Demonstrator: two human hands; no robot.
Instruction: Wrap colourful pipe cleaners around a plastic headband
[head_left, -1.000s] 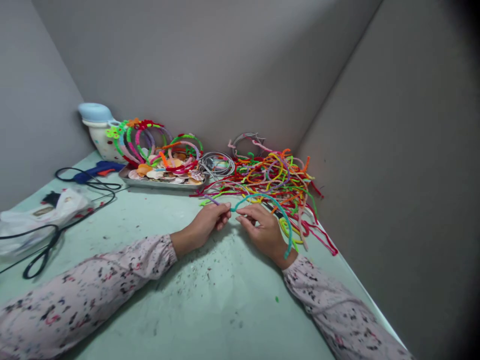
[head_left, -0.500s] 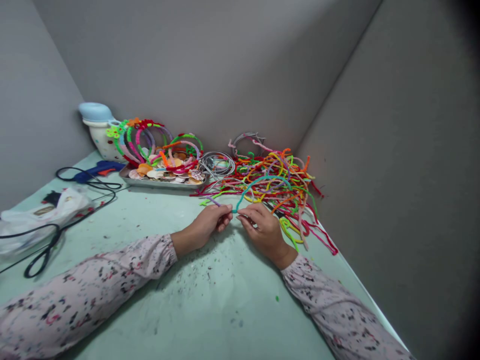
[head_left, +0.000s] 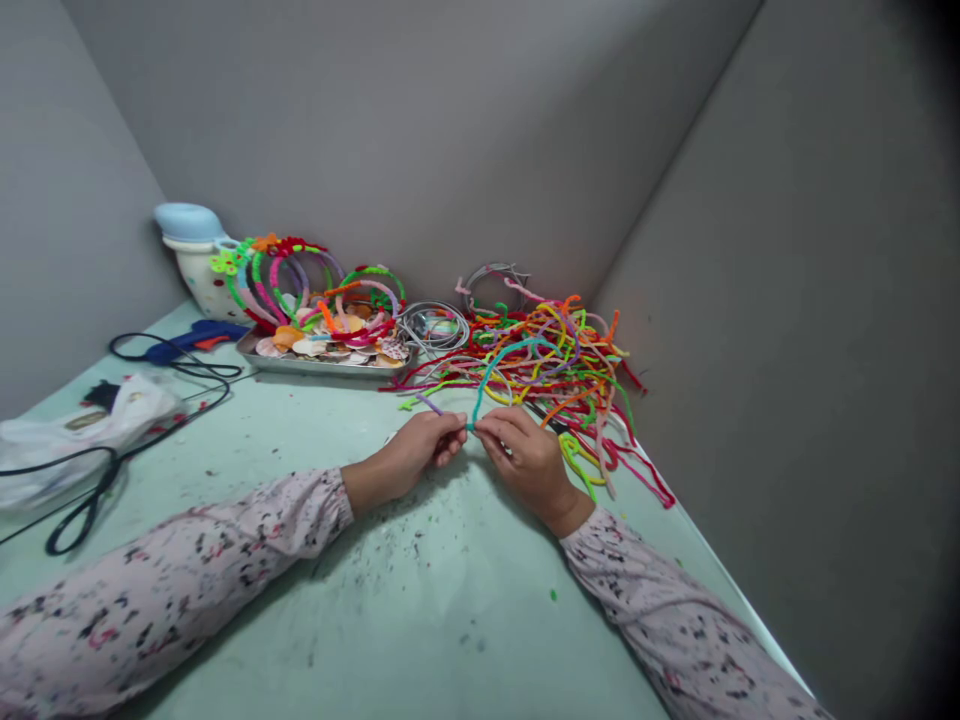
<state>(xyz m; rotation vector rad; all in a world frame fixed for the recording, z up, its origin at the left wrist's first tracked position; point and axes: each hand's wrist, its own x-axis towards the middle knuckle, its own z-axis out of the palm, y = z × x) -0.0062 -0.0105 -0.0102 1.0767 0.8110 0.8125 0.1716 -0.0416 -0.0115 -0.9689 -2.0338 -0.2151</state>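
Observation:
A turquoise pipe cleaner (head_left: 487, 372) rises in a curve from between my hands and bends to the right over the pile. My left hand (head_left: 424, 446) is closed in a pinch near its lower end, where a purple pipe cleaner (head_left: 429, 403) sticks out to the upper left. Close beside it, my right hand (head_left: 529, 465) pinches the turquoise one between thumb and fingers. A short turquoise wrap shows in the small gap between the fingertips. What lies inside the fingers is hidden.
A heap of colourful pipe cleaners (head_left: 547, 350) lies behind my right hand. A metal tray (head_left: 330, 368) holds shell-like discs and fuzzy headbands. Wire coils (head_left: 435, 327) sit beside it. At left are a blue glue gun (head_left: 184, 342), black cable (head_left: 112, 470), plastic bag (head_left: 45, 450) and blue-lidded container (head_left: 199, 260).
The free turquoise end has swung left and its arch is smaller. My right hand has shifted slightly left, while my left hand stays almost in place.

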